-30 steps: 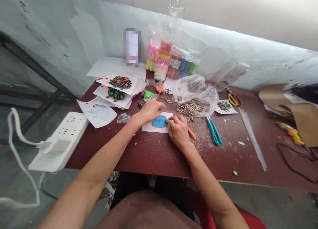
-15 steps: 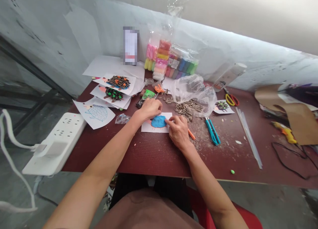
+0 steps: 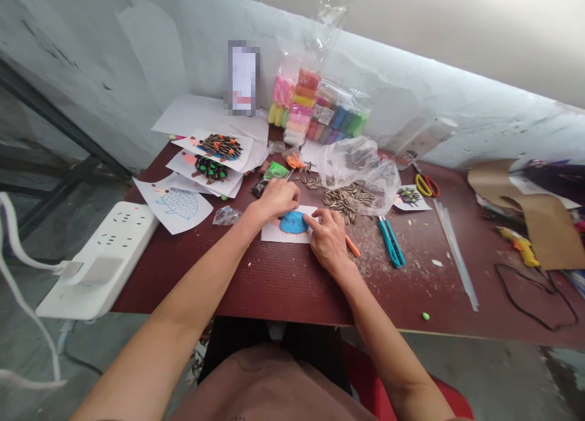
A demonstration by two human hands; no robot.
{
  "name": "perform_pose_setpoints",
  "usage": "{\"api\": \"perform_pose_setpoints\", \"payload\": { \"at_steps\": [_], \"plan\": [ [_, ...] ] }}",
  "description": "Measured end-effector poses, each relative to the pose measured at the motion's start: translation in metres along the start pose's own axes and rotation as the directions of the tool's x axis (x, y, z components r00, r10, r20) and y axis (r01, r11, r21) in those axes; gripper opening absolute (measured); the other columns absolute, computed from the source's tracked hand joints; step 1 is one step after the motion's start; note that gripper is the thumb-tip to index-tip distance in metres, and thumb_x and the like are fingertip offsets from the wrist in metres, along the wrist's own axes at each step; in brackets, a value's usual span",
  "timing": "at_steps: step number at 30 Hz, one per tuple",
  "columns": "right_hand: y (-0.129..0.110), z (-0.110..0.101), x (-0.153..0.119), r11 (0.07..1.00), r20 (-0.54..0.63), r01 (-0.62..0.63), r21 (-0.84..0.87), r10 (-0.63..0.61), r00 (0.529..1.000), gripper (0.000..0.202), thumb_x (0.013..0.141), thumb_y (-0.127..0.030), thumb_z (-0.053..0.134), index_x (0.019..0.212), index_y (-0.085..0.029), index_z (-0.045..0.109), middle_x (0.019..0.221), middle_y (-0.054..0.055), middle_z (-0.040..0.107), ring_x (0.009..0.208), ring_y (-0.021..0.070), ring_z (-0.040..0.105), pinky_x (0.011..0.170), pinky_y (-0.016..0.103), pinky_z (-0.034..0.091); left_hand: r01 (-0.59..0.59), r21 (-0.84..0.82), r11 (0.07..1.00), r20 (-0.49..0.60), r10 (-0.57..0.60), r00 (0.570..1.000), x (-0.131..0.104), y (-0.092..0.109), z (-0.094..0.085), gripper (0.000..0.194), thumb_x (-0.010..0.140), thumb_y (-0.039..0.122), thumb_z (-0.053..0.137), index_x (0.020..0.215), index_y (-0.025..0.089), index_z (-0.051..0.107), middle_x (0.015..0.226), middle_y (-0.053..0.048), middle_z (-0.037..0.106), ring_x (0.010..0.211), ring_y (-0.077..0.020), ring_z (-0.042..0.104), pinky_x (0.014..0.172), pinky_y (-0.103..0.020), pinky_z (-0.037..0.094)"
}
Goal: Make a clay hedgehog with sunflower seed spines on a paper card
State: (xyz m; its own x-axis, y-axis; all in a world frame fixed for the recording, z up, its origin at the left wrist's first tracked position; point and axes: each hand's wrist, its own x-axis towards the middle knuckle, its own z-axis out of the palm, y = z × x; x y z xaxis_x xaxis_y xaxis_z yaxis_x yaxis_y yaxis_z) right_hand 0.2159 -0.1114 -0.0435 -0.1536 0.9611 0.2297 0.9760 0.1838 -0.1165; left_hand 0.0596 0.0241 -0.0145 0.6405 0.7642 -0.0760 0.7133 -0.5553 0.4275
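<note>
A small white sheet (image 3: pixel 274 233) lies on the dark red table, with a flattened patch of blue clay (image 3: pixel 293 223) over a drawn animal. My left hand (image 3: pixel 278 198) rests at the sheet's upper left, its fingers bent downward beside the clay; whether they pinch anything is hidden. My right hand (image 3: pixel 329 237) lies at the sheet's right edge, index finger stretched to the right side of the clay, the other fingers apart and loosely bent, holding nothing. An orange stick (image 3: pixel 352 245) is just right of that hand.
Seeds (image 3: pixel 348 200) lie in a pile beside a clear plastic bag (image 3: pixel 356 159). A teal cutter (image 3: pixel 391 243), scissors (image 3: pixel 426 184) and a glue gun (image 3: pixel 521 245) are rightward. Decorated papers (image 3: pixel 217 148), a power strip (image 3: pixel 98 259) and clay packs (image 3: pixel 304 107) stand left and behind.
My right index finger has straightened slightly against the clay's right edge. My left hand has barely moved. The whole view has shifted a little.
</note>
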Motion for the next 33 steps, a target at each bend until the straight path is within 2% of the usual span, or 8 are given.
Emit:
{"api": "perform_pose_setpoints", "payload": {
  "at_steps": [6,11,17,24,33],
  "plan": [
    [-0.003,-0.005,0.002,1.0,-0.036,-0.009,0.015,0.01,0.999,0.046,0.095,-0.006,0.048,0.122,-0.031,0.077,0.118,0.009,0.064,0.105,0.0258,0.045,0.092,0.04,0.035,0.012,-0.014,1.0,0.028,-0.012,1.0,-0.001,0.002,-0.003,0.018,0.08,0.016,0.065,0.086,0.018,0.081,0.087,-0.009,0.079,0.09,-0.0238,0.07,0.09,-0.036,0.047],
    [-0.011,-0.005,0.011,1.0,0.038,0.014,0.001,-0.014,0.999,0.042,0.097,-0.009,0.049,0.125,-0.028,0.074,0.12,0.011,0.062,0.105,0.0265,0.043,0.09,0.039,0.034,0.012,-0.012,1.0,0.032,-0.011,0.999,-0.001,0.002,-0.004,0.018,0.079,0.017,0.065,0.086,0.018,0.081,0.085,-0.009,0.079,0.09,-0.0238,0.07,0.088,-0.034,0.047],
    [-0.016,-0.005,0.019,1.0,0.083,0.03,-0.002,-0.03,0.996,0.037,0.1,-0.013,0.047,0.12,-0.027,0.075,0.114,0.011,0.061,0.101,0.026,0.043,0.087,0.038,0.034,0.002,-0.009,1.0,0.024,-0.002,1.0,-0.001,0.001,-0.004,0.018,0.08,0.017,0.064,0.086,0.019,0.081,0.086,-0.008,0.079,0.09,-0.0234,0.07,0.088,-0.033,0.047],
    [-0.011,-0.003,0.016,0.996,0.018,-0.014,0.092,0.013,1.0,0.051,0.094,-0.007,0.049,0.13,-0.034,0.073,0.111,0.009,0.062,0.101,0.0259,0.045,0.088,0.04,0.036,0.009,-0.048,0.999,0.005,-0.008,1.0,-0.001,0.0,-0.003,0.017,0.079,0.016,0.065,0.083,0.018,0.081,0.085,-0.009,0.079,0.089,-0.0248,0.07,0.089,-0.035,0.048],
    [-0.019,-0.002,0.021,1.0,0.088,0.015,0.015,-0.016,0.996,0.038,0.098,-0.013,0.051,0.122,-0.029,0.075,0.11,0.01,0.062,0.099,0.0259,0.043,0.085,0.038,0.033,0.023,-0.09,0.996,0.032,-0.02,0.999,0.002,-0.003,-0.005,0.018,0.074,0.015,0.067,0.083,0.018,0.082,0.083,-0.008,0.078,0.085,-0.0232,0.07,0.085,-0.033,0.049]
  ]
}}
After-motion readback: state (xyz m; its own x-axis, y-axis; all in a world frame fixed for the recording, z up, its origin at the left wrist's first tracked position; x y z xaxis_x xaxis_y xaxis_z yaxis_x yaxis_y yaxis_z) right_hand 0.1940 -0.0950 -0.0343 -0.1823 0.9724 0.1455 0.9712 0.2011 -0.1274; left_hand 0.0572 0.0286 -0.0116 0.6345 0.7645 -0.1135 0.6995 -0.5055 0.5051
